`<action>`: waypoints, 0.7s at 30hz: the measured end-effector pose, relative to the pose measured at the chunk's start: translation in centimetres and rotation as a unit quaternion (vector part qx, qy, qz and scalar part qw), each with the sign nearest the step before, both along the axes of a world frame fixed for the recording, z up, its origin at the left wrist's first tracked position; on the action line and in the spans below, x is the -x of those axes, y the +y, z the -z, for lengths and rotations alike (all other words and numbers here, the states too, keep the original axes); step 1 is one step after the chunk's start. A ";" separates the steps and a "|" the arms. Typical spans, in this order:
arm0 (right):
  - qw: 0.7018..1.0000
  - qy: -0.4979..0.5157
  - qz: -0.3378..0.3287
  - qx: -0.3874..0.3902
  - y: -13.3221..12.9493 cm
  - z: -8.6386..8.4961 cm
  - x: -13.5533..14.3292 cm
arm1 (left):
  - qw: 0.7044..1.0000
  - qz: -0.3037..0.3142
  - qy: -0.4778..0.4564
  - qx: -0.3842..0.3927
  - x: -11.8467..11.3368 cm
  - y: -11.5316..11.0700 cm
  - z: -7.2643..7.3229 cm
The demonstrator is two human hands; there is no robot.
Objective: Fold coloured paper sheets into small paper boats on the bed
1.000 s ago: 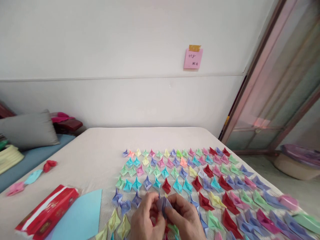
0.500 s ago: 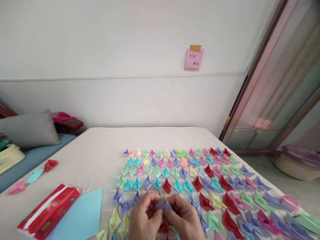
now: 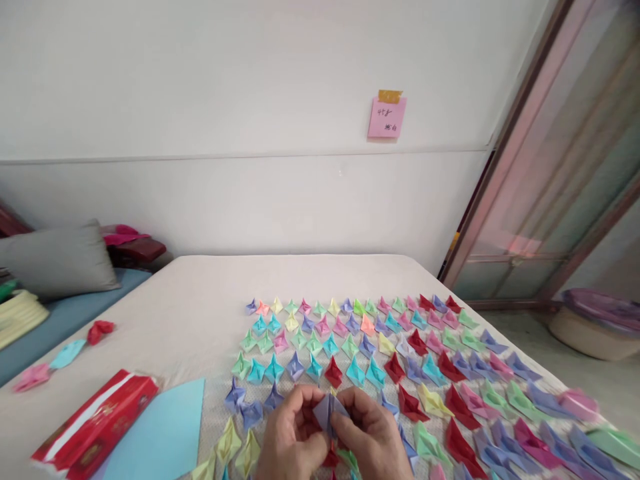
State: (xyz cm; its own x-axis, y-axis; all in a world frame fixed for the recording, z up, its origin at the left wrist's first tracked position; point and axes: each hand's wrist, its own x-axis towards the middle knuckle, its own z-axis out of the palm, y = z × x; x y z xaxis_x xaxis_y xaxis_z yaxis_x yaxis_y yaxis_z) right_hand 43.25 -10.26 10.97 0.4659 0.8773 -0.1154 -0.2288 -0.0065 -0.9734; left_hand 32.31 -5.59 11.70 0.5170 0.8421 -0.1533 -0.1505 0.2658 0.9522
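A small pale purple folded paper (image 3: 327, 408) is pinched between my two hands at the bottom centre. My left hand (image 3: 295, 433) grips its left side with thumb and fingers, and my right hand (image 3: 369, 433) holds its right side, thumb on the front. Rows of small folded paper boats in many colours lie around and beyond my hands, among them a red boat (image 3: 333, 371), a cyan boat (image 3: 355, 371) and a yellow boat (image 3: 229, 440). Some boats beneath my hands are partly hidden.
Light blue paper sheets (image 3: 159, 427) and a red tissue pack (image 3: 97, 423) lie on the pale table (image 3: 200, 293) at left. Three folded pieces sit farther left. A pink note (image 3: 387, 119) is taped to the wall; a covered tub (image 3: 597, 323) stands at right.
My left thumb has moved down along the paper, and more of the purple paper's left face shows. Both hands still hold it in nearly the same place.
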 end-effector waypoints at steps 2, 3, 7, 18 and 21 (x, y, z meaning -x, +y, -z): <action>1.000 0.004 -0.002 -0.004 0.0 0.0 0.0 | 1.000 0.002 0.002 0.002 0.0 0.0 -0.1; 1.000 0.008 -0.004 -0.005 0.0 0.0 0.0 | 1.000 0.001 0.008 0.001 0.0 0.0 -0.1; 1.000 0.025 -0.008 -0.013 -0.1 0.1 0.0 | 1.000 -0.005 0.016 0.001 0.1 0.1 0.2; 0.988 0.147 -0.018 -0.049 -0.1 1.5 0.0 | 0.997 0.000 -0.068 0.032 0.1 0.2 0.6; 0.988 0.141 -0.029 -0.055 -0.1 1.8 0.1 | 0.991 0.009 -0.106 0.075 0.2 0.4 1.6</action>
